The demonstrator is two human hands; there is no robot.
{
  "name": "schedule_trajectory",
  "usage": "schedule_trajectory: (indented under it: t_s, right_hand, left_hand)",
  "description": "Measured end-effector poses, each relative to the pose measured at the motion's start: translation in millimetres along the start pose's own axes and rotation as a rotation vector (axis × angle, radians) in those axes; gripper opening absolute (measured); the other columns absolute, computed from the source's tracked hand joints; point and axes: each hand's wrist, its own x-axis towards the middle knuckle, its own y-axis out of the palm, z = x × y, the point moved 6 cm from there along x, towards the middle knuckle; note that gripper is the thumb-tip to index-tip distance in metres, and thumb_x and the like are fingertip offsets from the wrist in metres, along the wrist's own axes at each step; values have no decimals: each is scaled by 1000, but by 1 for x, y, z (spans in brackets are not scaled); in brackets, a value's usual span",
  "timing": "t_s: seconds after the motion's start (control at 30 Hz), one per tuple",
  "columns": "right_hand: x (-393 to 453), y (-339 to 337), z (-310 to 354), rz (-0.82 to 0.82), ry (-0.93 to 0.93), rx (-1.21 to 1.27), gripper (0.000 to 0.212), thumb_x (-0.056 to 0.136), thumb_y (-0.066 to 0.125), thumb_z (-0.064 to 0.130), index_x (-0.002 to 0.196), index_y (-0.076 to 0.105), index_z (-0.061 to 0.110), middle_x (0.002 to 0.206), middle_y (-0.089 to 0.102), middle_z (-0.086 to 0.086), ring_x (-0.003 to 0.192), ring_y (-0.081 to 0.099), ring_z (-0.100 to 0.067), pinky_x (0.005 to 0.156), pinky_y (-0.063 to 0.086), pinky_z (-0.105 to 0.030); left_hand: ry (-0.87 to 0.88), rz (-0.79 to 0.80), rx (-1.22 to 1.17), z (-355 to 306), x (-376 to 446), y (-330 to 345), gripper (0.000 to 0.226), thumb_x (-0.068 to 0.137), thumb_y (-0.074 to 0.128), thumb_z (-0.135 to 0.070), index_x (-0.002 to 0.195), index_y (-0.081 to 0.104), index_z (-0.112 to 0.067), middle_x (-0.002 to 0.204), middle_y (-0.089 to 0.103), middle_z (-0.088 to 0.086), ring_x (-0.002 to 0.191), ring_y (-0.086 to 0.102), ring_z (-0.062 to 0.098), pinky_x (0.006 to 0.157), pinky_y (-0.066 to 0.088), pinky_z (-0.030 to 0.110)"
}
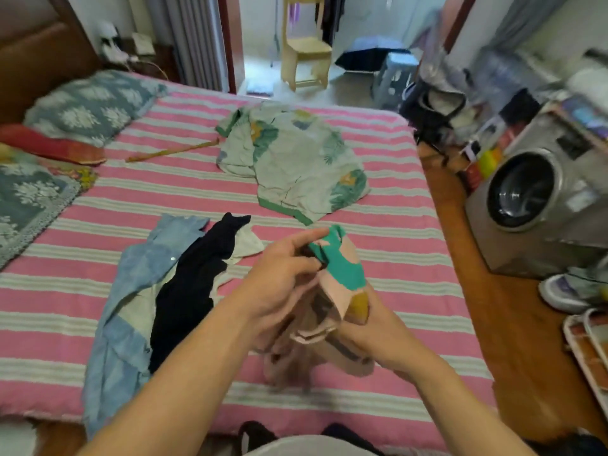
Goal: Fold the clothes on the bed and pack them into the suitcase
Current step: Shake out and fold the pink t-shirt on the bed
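Observation:
Both my hands hold a pink garment point(332, 301) with green and mustard patches, lifted just above the pink striped bed point(394, 225). My left hand point(279, 284) pinches its upper green edge. My right hand point(371, 337) grips the bunched lower part near the mustard patch. To the left lie a light blue denim shirt point(131, 291) and a black garment point(194, 284) across it. A pale floral shirt point(296, 162) lies crumpled farther back on the bed. No suitcase is in view.
Grey patterned pillows point(92, 103) and a red item point(56, 146) sit at the bed's left. A washing machine point(539, 195), shoes point(572, 287) and clutter stand on the wooden floor to the right. A wooden chair point(306, 44) stands in the doorway beyond.

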Motion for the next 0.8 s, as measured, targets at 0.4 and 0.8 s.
schedule_trajectory:
  t_s: [0.4, 0.8]
  right_hand:
    - [-31, -234, 76, -506, -184, 115, 29, 109, 41, 28, 103, 69, 22, 94, 76, 8, 87, 71, -5, 72, 54, -23]
    - [-40, -319, 79, -576, 47, 366, 29, 104, 53, 30, 97, 70, 8, 93, 74, -13, 80, 70, -23, 74, 58, -36]
  left_hand:
    - [85, 6, 107, -85, 7, 125, 16, 93, 64, -10, 90, 79, -15, 97, 76, 3, 85, 72, 13, 89, 51, 30]
    - [-27, -85, 209, -68, 61, 160, 33, 95, 40, 9, 82, 66, -6, 66, 57, 4, 46, 46, 6, 47, 47, 18]
